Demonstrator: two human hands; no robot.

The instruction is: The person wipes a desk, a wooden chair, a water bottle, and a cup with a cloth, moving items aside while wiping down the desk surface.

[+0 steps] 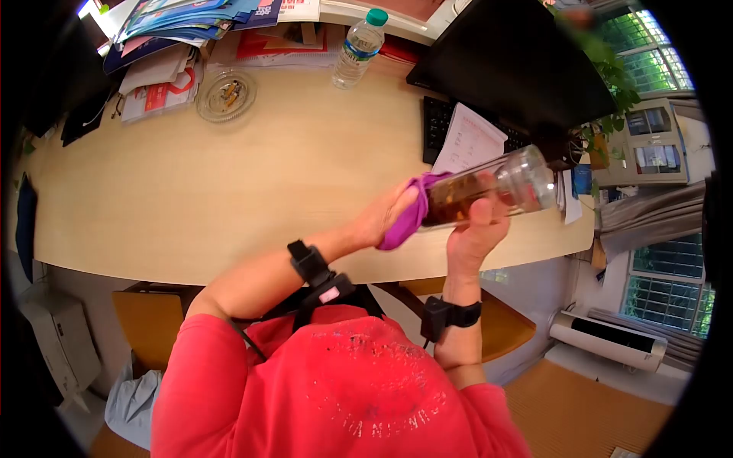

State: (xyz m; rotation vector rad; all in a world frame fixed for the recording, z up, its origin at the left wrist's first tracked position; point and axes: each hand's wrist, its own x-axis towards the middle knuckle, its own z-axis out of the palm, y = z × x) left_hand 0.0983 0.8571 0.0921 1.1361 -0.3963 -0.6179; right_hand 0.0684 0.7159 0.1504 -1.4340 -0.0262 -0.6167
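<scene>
Double-walled glass tea bottle [462, 200], partly filled with brown liquid, is held tilted in the air over the near edge of the worktop [305, 153], its clear, thick end pointing up and to the right. The right hand [475, 240] has its grip closed around the glass from below, thumb laid along the near side and other fingers showing through the wall. Purple cloth [408, 217] wraps the bottle's lower left end; the left hand [385, 216] pinches it there, its fingers partly hidden by the folds. What lies under the cloth cannot be told.

Just beyond the bottle, a sheet of handwritten paper [469, 141] lies across a black keyboard [437, 126], in front of a dark monitor [511, 61]. Farther left, near the back of the worktop, a clear plastic water bottle [357, 53] with a green cap stands upright. A round glass ashtray [211, 107] holding cigarette butts sits well apart from the hands, beside stacked folders and papers [191, 23].

Black strapped devices [309, 263] sit on both forearms, near the wrists, and the person wears a red shirt [336, 374]. An orange-brown chair [504, 328] stands at right, below the worktop's edge.
</scene>
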